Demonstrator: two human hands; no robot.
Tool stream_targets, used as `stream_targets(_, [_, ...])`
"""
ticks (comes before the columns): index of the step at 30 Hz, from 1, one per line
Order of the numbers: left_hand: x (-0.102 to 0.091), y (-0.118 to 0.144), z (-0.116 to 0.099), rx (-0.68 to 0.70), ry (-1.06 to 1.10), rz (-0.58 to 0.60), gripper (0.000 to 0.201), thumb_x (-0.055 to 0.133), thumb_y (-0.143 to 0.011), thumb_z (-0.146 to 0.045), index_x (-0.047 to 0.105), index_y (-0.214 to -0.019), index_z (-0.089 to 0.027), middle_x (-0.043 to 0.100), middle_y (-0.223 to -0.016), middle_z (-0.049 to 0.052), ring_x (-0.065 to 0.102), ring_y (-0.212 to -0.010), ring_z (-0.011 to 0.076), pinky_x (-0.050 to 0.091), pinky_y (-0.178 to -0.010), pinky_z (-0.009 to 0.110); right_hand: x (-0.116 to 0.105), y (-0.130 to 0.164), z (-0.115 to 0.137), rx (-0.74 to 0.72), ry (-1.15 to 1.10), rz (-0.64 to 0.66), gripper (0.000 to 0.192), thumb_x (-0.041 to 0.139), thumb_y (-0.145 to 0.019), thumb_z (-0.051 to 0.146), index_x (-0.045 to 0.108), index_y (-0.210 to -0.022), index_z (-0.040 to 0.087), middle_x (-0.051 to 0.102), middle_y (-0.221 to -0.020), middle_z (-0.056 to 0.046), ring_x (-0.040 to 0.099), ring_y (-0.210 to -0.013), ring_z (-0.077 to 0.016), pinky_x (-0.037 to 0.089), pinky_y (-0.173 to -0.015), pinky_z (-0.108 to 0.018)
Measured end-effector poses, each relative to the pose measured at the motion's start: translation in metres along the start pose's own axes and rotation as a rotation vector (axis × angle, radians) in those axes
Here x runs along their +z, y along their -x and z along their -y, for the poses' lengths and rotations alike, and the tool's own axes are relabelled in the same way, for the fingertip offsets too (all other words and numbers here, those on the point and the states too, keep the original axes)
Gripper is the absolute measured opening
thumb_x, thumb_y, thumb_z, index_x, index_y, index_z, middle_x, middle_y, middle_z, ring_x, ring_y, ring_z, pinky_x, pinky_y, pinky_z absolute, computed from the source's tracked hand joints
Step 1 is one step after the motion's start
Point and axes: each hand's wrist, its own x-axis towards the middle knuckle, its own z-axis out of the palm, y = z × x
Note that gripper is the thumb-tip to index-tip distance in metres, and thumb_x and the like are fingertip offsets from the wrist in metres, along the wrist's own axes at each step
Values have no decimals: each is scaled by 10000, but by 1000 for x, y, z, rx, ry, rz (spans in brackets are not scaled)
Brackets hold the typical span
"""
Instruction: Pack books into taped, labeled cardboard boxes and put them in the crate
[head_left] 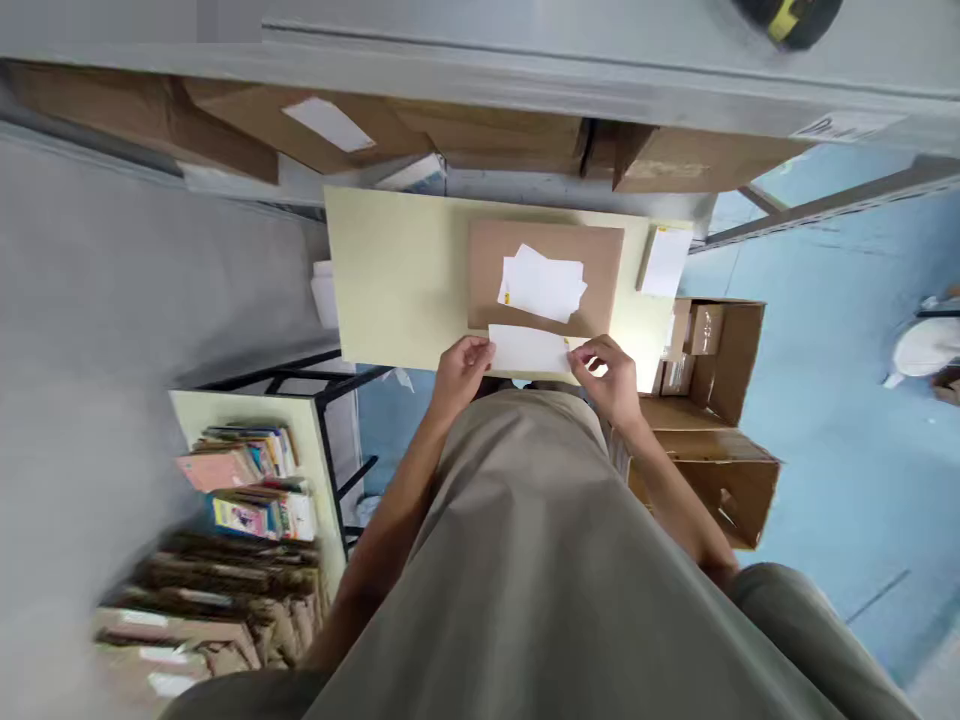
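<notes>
A white sheet of paper (528, 349) is stretched between my two hands at the near edge of the pale yellow table (397, 280). My left hand (460, 374) pinches its left end between thumb and fingers. At the opposite end, my right hand (609, 376) has its fingertips closed on the paper, close to a small yellow mark. Just beyond the sheet lies a flat brown cardboard piece (486, 265), bearing several loose white papers (546, 287) that overlap unevenly. A white stack with a yellow mark (667, 262) sits by the table's right end.
Brown boxes (495, 135) fill the shelf behind the table. Open cardboard boxes (739, 365) stand on the right. At the left, a side table (191, 405) carries books (247, 455), near many folded cardboard pieces (217, 590). A black-and-yellow object (795, 20) is at top right.
</notes>
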Motion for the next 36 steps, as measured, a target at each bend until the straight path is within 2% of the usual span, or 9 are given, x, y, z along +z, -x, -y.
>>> stream_targets(4, [4,-27,-16,180,-119,-31,400,772,-947,-634,757,-934,-235,814,-940,56,742,-879,221,612,-849,352,2,-27,-9,46,78,-76,332,771,-1019,546,759,-865,253,762,-942,-45,708,-817,-200,615,-743,-368])
stream_targets(7, [9,-59,-30,302,-223,-73,285,739,-1018,-493,754,-923,-225,803,-928,55,731,-875,216,592,-848,342,6,-55,-17,58,110,-144,397,760,-1037,620,746,-888,252,782,-979,-60,721,-834,-203,631,-791,-377])
stream_targets(10, [15,-91,-39,363,-336,-105,179,747,-1020,-361,755,-909,-220,796,-932,48,715,-889,208,582,-891,342,11,-82,-27,67,148,-188,422,739,-1049,644,742,-905,247,801,-991,-77,740,-870,-220,636,-838,-390])
stream_targets(13, [18,-110,-40,392,-414,-125,132,757,-1001,-295,759,-893,-220,787,-922,42,697,-876,205,580,-912,351,17,-98,-38,98,204,-203,419,734,-1052,633,738,-896,244,810,-978,-89,741,-858,-231,629,-834,-401])
stream_targets(19, [23,-114,-35,398,-453,-150,144,748,-1001,-241,745,-858,-224,764,-913,45,680,-852,206,573,-908,365,24,-102,-48,114,298,-236,364,715,-1076,559,729,-895,243,811,-1012,-103,741,-869,-239,616,-843,-402])
stream_targets(25, [30,-112,-35,418,-472,-206,202,757,-1000,-209,696,-810,-243,736,-892,48,672,-897,233,565,-980,401,26,-98,-49,109,320,-249,367,693,-1095,554,696,-897,245,798,-1043,-113,728,-874,-236,613,-849,-397])
stream_targets(36, [31,-113,-28,438,-467,-203,182,753,-1021,-228,713,-844,-239,712,-915,51,655,-865,224,555,-942,389,34,-99,-47,122,340,-308,323,703,-1096,464,633,-861,253,774,-1026,-97,694,-848,-225,595,-850,-400])
